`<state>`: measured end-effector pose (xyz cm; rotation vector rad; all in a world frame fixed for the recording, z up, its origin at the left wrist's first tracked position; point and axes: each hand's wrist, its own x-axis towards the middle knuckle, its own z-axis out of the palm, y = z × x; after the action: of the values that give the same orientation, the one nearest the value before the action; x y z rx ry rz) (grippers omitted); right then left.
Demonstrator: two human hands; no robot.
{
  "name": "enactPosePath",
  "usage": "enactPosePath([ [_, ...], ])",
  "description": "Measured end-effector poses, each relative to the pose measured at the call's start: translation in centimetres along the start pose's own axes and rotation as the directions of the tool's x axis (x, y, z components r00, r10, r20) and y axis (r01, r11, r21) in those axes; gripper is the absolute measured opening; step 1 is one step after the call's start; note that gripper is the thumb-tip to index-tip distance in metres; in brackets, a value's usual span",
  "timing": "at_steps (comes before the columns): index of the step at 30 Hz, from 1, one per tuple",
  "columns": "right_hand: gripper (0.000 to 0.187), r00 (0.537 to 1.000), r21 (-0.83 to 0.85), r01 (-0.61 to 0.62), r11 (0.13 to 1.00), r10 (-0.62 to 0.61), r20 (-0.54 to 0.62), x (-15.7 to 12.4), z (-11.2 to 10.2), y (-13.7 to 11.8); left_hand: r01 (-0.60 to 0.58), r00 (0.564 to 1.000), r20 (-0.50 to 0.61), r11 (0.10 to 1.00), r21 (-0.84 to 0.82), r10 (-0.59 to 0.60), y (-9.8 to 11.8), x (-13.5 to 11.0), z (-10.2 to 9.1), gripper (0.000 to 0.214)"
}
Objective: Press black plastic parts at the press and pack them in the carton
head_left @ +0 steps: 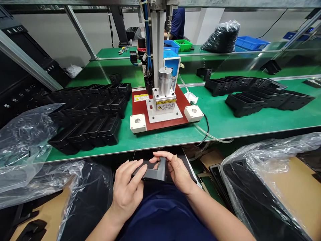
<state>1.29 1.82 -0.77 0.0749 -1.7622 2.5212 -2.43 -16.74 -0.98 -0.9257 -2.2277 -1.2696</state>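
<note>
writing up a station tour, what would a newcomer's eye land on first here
Probably the upright machine mid-picture on the green bench, with a yellow warning label above its red base. Rows of black parts stand on both sides. Nearer, in front of the bench, the left hand and right hand hold a dark part.

left hand (126, 187) covers one end of the black part (162, 171), clear bag (265, 149) runs off right, machine (158, 50) partly hides a co-worker (178, 25)!

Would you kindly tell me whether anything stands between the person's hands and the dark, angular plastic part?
Nothing visible does: the left hand and right hand both touch the dark, angular plastic part directly, on the near side of the flat green worktop.
</note>
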Motion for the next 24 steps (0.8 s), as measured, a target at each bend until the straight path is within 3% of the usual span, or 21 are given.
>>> enactPosePath([
  [6, 0.053, 1.000, 0.054, -0.008, 0.998, 0.008, -0.003, 0.1, -0.1, 0.1, -0.331, 0.942, 0.061, 0.891, 0.310, 0.329, -0.4, 0.7, -0.4, 0.064],
  [20, 0.056, 0.998, 0.099, -0.006, 0.995, 0.000, 0.058, -0.2, -0.1, -0.1, -0.446, 0.844, -0.102, 0.794, 0.414, 0.527, -3.0, -0.9, 0.1, 0.032],
  [24, 0.056, 0.995, 0.131, 0.001, 0.991, -0.014, 0.103, -0.5, 0.2, -0.6, -0.397, 0.870, -0.149, 0.846, 0.356, 0.471, -4.0, -1.2, 0.8, 0.036],
])
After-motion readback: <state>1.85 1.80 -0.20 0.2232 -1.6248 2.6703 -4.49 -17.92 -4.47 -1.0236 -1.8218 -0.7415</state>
